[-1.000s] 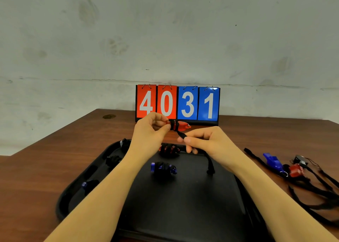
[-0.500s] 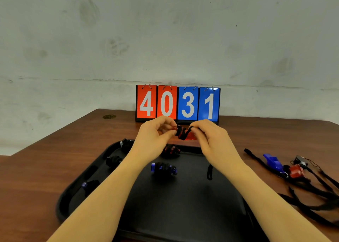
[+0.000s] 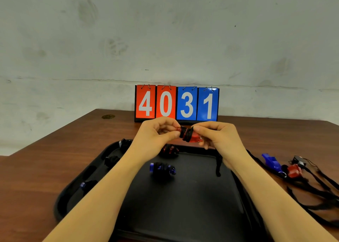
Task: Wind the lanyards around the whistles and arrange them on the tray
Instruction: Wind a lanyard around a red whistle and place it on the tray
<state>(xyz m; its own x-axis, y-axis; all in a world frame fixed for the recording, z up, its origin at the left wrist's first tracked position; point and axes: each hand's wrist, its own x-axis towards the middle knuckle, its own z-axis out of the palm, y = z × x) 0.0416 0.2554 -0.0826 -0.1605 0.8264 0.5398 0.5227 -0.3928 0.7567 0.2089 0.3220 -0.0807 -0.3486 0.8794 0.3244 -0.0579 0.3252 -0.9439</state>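
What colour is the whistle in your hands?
Red whistle, wrapped in a black lanyard; head view.

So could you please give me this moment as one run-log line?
left hand: pinches red whistle | right hand: winding black lanyard | lanyard tail: hanging over tray

Tray (image 3: 183,214) near half bare; wound whistles (image 3: 162,169) beyond.
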